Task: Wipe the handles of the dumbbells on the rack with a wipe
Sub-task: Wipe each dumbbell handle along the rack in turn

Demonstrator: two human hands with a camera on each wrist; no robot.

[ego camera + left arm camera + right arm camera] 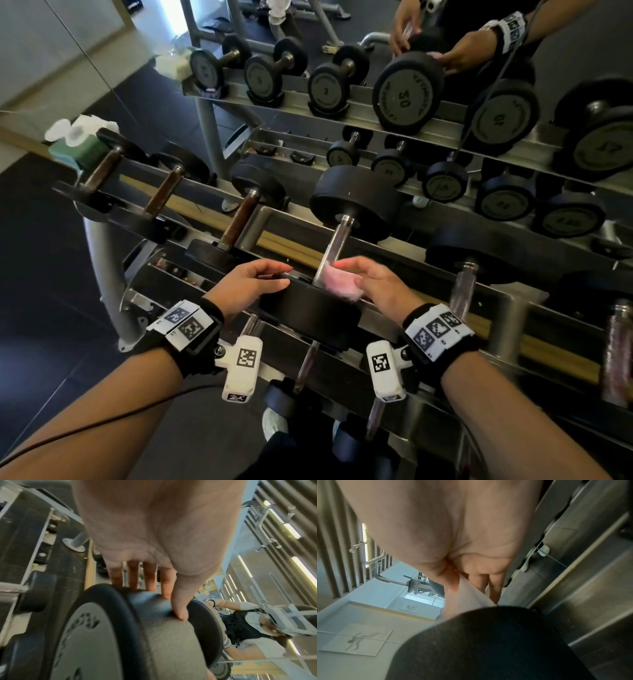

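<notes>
A large black dumbbell (pixel 356 205) lies on the grey rack (pixel 513 308), its steel handle (pixel 337 243) running toward me. My left hand (pixel 274 275) rests on the near head (pixel 318 311). In the left wrist view its fingers (pixel 149 580) lie straight over that head (pixel 137 635) and the thumb presses on the rim. My right hand (pixel 346 272) pinches a pinkish-white wipe (pixel 337 284) against the handle's near end. In the right wrist view the wipe (pixel 469 596) hangs between thumb and fingers above the black head (pixel 488 649).
Smaller dumbbells with brown handles (pixel 164 195) sit to the left, and clear-wrapped handles (pixel 462 287) to the right. A green wipe pack (pixel 78 144) stands at the rack's far left end. A mirror behind reflects the rack (pixel 407 89). A lower tier holds more dumbbells (pixel 305 366).
</notes>
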